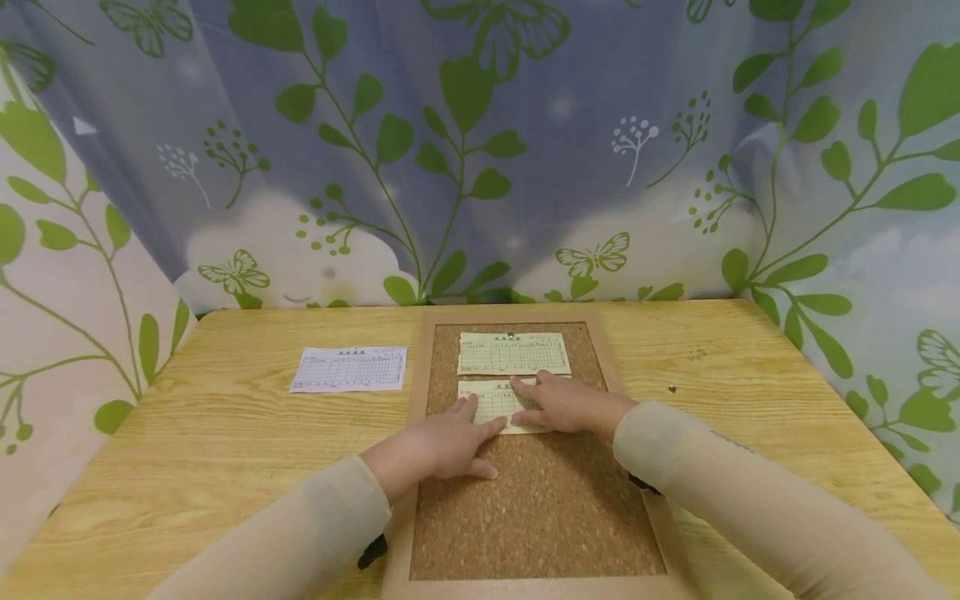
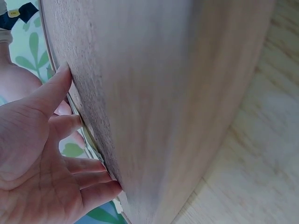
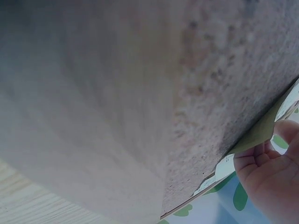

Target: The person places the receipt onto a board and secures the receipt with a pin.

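A pale-yellow printed form slip (image 1: 491,404) lies on the cork board (image 1: 536,508), just under another yellow slip (image 1: 513,354). My left hand (image 1: 450,442) touches its left part and lower edge with extended, spread fingers; the thumb rests on the cork. From the right, my right hand (image 1: 566,404) presses on the slip with index finger and thumb apart. In the right wrist view, the slip's near edge (image 3: 259,133) curls up off the cork beside the right hand's fingers. A small pushpin (image 1: 512,335) sits at the top of the upper slip.
A white printed slip (image 1: 348,369) lies on the wooden table (image 1: 247,467) left of the board's wooden frame (image 1: 540,590). To the right of the board, a small metallic pin (image 1: 672,388) lies on the table. A patterned curtain (image 1: 555,167) hangs behind.
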`<state>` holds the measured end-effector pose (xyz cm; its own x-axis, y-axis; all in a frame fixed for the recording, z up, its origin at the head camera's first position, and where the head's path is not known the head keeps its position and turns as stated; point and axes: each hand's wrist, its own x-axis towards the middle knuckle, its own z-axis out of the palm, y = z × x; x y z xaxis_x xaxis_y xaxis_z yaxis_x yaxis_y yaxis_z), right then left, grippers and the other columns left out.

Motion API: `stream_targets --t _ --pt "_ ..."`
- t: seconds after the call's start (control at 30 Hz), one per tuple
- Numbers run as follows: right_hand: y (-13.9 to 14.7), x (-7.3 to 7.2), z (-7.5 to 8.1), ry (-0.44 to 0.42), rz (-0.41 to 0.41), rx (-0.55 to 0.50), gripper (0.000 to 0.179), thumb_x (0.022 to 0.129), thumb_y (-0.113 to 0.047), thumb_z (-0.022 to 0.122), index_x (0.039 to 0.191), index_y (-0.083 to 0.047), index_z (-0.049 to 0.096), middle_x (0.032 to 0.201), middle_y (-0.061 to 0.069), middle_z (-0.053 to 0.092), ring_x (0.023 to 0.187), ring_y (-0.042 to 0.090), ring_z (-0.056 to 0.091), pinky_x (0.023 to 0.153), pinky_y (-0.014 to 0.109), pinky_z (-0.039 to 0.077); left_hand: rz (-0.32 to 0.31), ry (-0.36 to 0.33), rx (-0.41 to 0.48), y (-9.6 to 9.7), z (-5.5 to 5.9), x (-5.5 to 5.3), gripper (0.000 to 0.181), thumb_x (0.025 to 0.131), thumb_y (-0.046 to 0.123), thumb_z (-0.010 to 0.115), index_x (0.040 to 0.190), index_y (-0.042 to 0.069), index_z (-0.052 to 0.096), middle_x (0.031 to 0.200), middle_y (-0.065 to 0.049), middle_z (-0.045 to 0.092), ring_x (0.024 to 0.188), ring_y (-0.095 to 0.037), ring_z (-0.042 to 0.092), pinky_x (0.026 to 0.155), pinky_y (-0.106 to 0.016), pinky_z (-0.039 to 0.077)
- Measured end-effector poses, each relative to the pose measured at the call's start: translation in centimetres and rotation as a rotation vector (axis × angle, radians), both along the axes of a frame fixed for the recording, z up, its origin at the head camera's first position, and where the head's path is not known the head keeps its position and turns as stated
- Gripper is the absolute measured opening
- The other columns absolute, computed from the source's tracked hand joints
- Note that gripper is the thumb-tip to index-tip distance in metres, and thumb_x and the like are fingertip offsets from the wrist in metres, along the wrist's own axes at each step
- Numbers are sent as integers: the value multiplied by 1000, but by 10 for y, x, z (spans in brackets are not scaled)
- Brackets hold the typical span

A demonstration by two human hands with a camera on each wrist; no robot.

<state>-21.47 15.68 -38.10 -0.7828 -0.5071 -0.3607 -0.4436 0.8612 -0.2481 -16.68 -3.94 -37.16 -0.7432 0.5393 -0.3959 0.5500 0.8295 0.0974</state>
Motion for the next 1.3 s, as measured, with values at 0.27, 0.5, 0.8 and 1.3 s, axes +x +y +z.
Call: stream_targets --t 0.27,0.5,0.8,1.3 --pt "2 -1 3 -8 -5 -5 69 94 -47 47 149 -11 24 133 27 39 113 40 49 93 52 39 -1 6 14 1 0 -1 72 86 55 54 147 25 31 152 -21 14 137 -34 20 100 -46 36" --pt "2 -2 -2 -5 6 -5 69 94 -48 47 148 -11 25 133 26 40 114 38 49 94 50 39 2 -7 6 0 -1 -1 72 86 55 53 147 26 30 152 -20 13 138 -33 19 100 -47 35" --pt "1 -1 -1 -14 -2 -13 69 94 -48 47 149 -12 25 136 27 37 118 39 46 95 52 37 0 3 18 -1 -5 -2 72 86 56 53 147 26 30 152 -20 13 138 -34 19 100 -47 35" --pt "1 -1 -1 -14 -13 -40 74 92 -51 49 149 -11 23 140 27 34 121 40 43 97 53 35 2 5 6 -1 -3 -1 72 86 56 53 147 26 30 152 -20 13 138 -33 19 100 -46 35"
